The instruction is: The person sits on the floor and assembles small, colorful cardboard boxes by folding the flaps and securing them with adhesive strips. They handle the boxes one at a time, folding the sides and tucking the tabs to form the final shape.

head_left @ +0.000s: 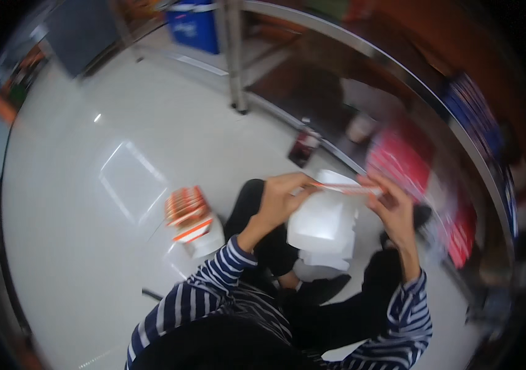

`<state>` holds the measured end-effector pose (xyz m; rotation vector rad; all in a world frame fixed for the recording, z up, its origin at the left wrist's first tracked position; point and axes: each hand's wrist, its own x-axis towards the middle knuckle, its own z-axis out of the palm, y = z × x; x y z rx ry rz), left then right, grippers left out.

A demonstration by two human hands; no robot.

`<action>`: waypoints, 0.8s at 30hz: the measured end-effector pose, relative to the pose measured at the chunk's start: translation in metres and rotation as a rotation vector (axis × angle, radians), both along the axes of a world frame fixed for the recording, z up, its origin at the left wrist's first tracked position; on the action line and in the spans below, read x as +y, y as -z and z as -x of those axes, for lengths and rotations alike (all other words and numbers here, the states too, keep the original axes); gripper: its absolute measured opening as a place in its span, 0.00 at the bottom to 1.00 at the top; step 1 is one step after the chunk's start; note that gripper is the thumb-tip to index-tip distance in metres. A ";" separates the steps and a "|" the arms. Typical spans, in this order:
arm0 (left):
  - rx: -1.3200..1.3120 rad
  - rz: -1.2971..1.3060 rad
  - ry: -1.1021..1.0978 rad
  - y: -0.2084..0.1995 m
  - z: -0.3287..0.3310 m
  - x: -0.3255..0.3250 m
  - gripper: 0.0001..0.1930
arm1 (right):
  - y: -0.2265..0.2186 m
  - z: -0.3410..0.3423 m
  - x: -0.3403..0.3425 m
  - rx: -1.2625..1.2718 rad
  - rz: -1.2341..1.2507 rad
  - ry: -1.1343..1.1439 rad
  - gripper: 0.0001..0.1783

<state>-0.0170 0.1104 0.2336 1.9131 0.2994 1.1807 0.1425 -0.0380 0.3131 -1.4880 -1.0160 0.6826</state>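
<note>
Between my two hands is a thin orange-and-white flat piece [344,186], seen almost edge-on. My left hand [284,196] pinches its left end between thumb and fingers. The other end is gripped by my right hand [391,202]. Just below it, between my bent legs, stands a white glossy box-like thing [321,222] with a notched lower edge; blur hides its exact kind. Off to the left, a blurred stack of orange-and-white flat pieces [187,211] rests on a white round-edged support [207,242], apart from both hands.
A metal rack [287,116] with a low shelf runs along the right. Red plastic-wrapped packs [401,154] sit on it. A small dark red packet [304,147] is at the shelf's edge. A blue bin [193,28] stands beyond, over shiny pale floor tiles [78,203].
</note>
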 end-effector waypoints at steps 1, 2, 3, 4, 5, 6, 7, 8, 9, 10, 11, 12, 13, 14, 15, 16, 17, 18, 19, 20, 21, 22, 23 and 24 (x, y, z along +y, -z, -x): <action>0.007 -0.014 0.043 0.003 0.008 -0.001 0.05 | -0.003 -0.003 -0.009 -0.178 0.163 -0.050 0.12; 0.015 -0.064 0.123 0.014 0.022 0.001 0.10 | 0.004 -0.006 -0.015 -0.375 0.210 -0.109 0.10; 0.124 -0.088 0.141 0.016 0.040 -0.005 0.17 | -0.003 0.006 -0.014 -0.585 0.255 -0.118 0.10; 0.226 -0.108 0.171 0.016 0.057 -0.013 0.25 | -0.004 0.015 -0.012 -0.684 0.192 -0.182 0.12; 0.333 -0.208 0.107 0.010 0.080 -0.019 0.32 | 0.003 0.021 -0.011 -0.710 0.087 -0.224 0.13; 0.443 -0.304 0.049 0.006 0.107 -0.023 0.40 | 0.005 0.030 -0.009 -0.683 0.098 -0.240 0.14; 0.599 -0.301 0.018 0.012 0.129 -0.020 0.49 | 0.009 0.035 -0.007 -0.664 0.094 -0.277 0.15; 0.674 -0.296 -0.056 0.004 0.149 -0.012 0.52 | 0.010 0.037 -0.007 -0.650 0.103 -0.296 0.16; 0.727 -0.305 -0.213 0.013 0.175 -0.007 0.54 | 0.012 0.040 -0.003 -0.653 0.115 -0.346 0.16; 0.875 -0.311 -0.308 0.011 0.197 -0.003 0.54 | 0.016 0.041 0.002 -0.640 0.125 -0.402 0.15; 1.018 -0.314 -0.404 0.011 0.213 0.003 0.55 | 0.021 0.044 0.008 -0.632 0.134 -0.460 0.15; 0.996 -0.301 -0.407 0.019 0.222 0.008 0.53 | 0.026 0.047 0.014 -0.597 0.131 -0.509 0.15; 0.976 -0.290 -0.415 0.034 0.232 0.015 0.51 | 0.032 0.052 0.022 -0.559 0.122 -0.561 0.14; 0.953 -0.283 -0.421 0.052 0.239 0.022 0.49 | 0.040 0.058 0.029 -0.524 0.112 -0.606 0.14; 0.821 -0.196 -0.371 0.071 0.246 0.031 0.47 | 0.051 0.064 0.035 -0.519 0.047 -0.662 0.14; 0.678 -0.103 -0.318 0.095 0.250 0.041 0.45 | 0.063 0.072 0.043 -0.522 -0.008 -0.718 0.14; 0.539 -0.018 -0.263 0.101 0.248 0.048 0.44 | 0.071 0.078 0.049 -0.521 -0.070 -0.767 0.14; 0.482 -0.004 -0.274 0.107 0.247 0.051 0.40 | 0.074 0.087 0.053 -0.536 -0.090 -0.803 0.15; 0.421 0.010 -0.285 0.108 0.245 0.054 0.37 | 0.075 0.098 0.058 -0.555 -0.108 -0.840 0.15; 0.361 0.027 -0.296 0.108 0.243 0.055 0.33 | 0.075 0.107 0.060 -0.571 -0.124 -0.878 0.16; 0.388 -0.003 -0.311 0.108 0.241 0.055 0.33 | 0.079 0.113 0.061 -0.569 -0.121 -0.894 0.15; 0.416 -0.035 -0.326 0.109 0.241 0.055 0.32 | 0.087 0.118 0.060 -0.566 -0.119 -0.909 0.15; 0.443 -0.066 -0.341 0.109 0.240 0.055 0.32 | 0.093 0.121 0.060 -0.563 -0.117 -0.924 0.14; 0.433 -0.023 -0.332 0.109 0.240 0.054 0.31 | 0.097 0.122 0.060 -0.565 -0.135 -0.920 0.14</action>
